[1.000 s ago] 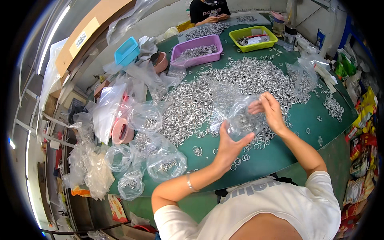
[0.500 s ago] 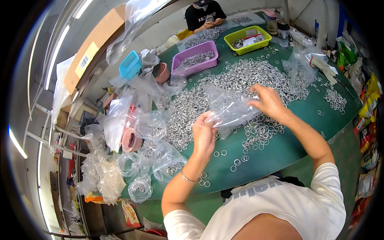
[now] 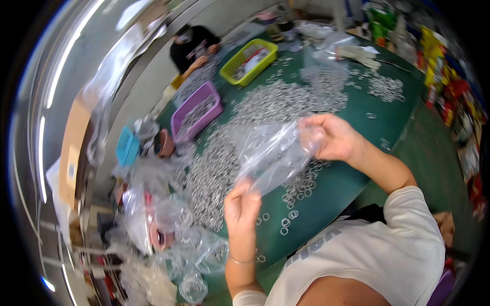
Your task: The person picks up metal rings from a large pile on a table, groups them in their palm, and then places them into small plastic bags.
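Observation:
A clear plastic bag (image 3: 273, 153) is stretched between my two hands above the table. My left hand (image 3: 242, 206) pinches its near left end. At the bag's right end, the fingers of my right hand (image 3: 329, 137) are closed on the plastic, some of them seen through the film. Whether anything lies inside the bag I cannot tell. Below and beyond it spreads a large heap of small silver metal rings (image 3: 275, 102). Several loose rings (image 3: 289, 219) lie nearer to me, between my forearms.
A purple basket (image 3: 217, 108) and a yellow-green basket (image 3: 274, 47) hold metal parts on the green table (image 3: 326, 196). Crumpled plastic bags (image 3: 204, 250) and a blue tray (image 3: 127, 146) are on the left. A person (image 3: 191, 48) sits across. Gloves (image 3: 360, 53) lie at the far right.
My right hand has gone from spread fingers beside the bag to gripping its right end. The bag is now pulled taut. The whole view has turned and blurred.

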A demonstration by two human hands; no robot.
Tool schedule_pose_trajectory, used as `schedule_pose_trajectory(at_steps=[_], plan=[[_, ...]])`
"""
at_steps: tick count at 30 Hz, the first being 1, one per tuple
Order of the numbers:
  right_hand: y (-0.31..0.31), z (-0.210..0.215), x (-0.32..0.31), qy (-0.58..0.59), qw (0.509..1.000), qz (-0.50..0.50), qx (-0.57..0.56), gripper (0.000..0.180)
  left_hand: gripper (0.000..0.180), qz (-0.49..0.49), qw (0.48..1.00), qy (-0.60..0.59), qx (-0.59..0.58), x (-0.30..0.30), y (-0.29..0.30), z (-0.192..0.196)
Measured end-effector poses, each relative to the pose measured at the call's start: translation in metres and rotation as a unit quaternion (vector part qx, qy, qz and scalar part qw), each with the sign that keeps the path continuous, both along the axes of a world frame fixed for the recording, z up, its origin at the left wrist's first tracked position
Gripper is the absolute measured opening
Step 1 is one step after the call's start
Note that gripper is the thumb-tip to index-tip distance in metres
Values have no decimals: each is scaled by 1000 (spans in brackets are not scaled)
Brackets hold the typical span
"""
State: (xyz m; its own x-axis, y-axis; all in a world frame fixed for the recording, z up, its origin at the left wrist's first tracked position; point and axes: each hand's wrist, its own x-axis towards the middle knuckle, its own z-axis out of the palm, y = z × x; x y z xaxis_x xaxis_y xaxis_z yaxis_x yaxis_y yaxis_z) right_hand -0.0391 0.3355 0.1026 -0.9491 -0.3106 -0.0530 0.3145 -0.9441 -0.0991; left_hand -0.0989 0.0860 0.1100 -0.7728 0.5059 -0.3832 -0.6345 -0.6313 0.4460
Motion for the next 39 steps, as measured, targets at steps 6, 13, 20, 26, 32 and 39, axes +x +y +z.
schedule_pose_trajectory(at_steps=[6,13,20,26,32,39], plan=[[61,-8,49,83,987,40,130,24,30,-249,964,90,28,1,53,4],[86,21,100,-47,981,-110,150,28,37,-467,695,492,-240,-13,114,14],[146,13,105,19,950,-265,162,20,38,-299,932,180,103,-6,239,23],[201,34,115,43,894,-365,257,21,33,-304,921,203,133,-10,323,0],[236,6,84,-102,710,-359,597,17,23,-233,960,143,53,-5,358,-86],[236,-47,51,-41,710,-419,564,48,39,-200,966,152,-60,-10,333,-125]])
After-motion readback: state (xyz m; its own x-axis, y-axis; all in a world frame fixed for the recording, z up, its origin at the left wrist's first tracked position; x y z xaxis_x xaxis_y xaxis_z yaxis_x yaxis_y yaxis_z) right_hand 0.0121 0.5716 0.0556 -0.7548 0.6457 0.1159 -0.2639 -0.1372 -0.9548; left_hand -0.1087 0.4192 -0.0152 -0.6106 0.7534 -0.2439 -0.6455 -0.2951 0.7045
